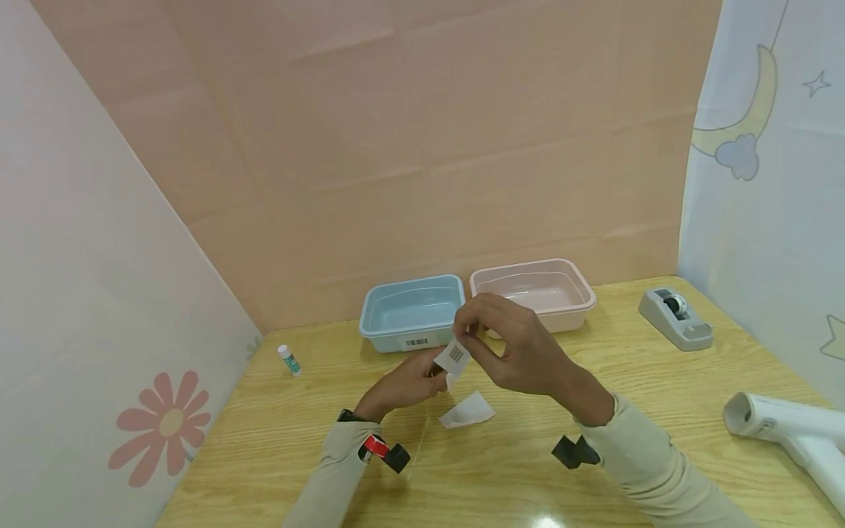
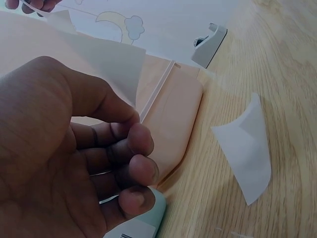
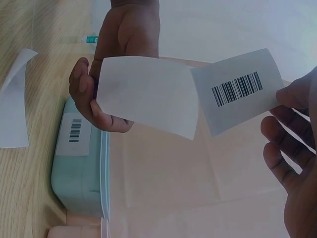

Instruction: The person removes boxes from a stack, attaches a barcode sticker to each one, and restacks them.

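My right hand (image 1: 511,341) pinches a white barcode label (image 3: 237,89) between thumb and fingertip at one edge. Opposite it, my left hand (image 1: 405,381) holds a blank white slip of paper (image 3: 148,94) by its edge between thumb and forefinger. In the right wrist view the label's edge meets the slip's edge. Just behind the hands stands a light blue plastic basin (image 1: 389,341) with a barcode label (image 1: 417,342) on its front wall. Beside it is a pink basin (image 1: 571,319), partly covered by my right hand in the head view.
A torn piece of white paper (image 1: 469,411) lies on the wooden table (image 1: 502,469) below the hands. To the left stands a glue stick (image 1: 289,361). A grey tape dispenser (image 1: 676,319) sits at the back right, with rolled white sheets (image 1: 792,425) at the right edge.
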### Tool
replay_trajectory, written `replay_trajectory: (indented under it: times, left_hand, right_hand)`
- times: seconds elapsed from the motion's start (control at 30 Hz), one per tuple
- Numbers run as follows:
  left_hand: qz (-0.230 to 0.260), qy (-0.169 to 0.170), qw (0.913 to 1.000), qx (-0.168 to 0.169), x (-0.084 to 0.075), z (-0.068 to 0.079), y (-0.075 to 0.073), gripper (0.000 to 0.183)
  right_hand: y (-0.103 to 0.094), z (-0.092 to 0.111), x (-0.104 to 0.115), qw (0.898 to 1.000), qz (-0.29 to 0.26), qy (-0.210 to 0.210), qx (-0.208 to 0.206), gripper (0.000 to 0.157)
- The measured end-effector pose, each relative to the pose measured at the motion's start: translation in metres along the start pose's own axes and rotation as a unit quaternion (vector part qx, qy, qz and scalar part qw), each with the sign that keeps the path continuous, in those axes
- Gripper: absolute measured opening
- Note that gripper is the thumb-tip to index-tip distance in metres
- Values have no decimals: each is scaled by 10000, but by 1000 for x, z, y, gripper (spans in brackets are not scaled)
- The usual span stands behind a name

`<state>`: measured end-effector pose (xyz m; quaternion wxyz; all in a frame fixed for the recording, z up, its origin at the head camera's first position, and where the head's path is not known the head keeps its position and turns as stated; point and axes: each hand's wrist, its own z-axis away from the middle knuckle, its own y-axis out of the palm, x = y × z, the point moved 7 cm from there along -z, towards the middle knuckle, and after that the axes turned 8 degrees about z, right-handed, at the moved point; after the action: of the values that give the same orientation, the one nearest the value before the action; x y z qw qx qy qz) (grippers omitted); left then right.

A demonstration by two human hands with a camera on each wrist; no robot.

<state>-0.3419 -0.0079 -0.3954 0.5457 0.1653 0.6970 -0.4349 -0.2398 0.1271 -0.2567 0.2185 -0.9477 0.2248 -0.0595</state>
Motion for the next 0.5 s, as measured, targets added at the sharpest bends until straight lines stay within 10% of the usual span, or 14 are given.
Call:
replay_trajectory:
  times: [0.5]
  left_hand:
    - [-333,343,9987,164,-3,-2,2,11]
  right_hand:
    - [-1,0,0,10000,-15,-69,21,13]
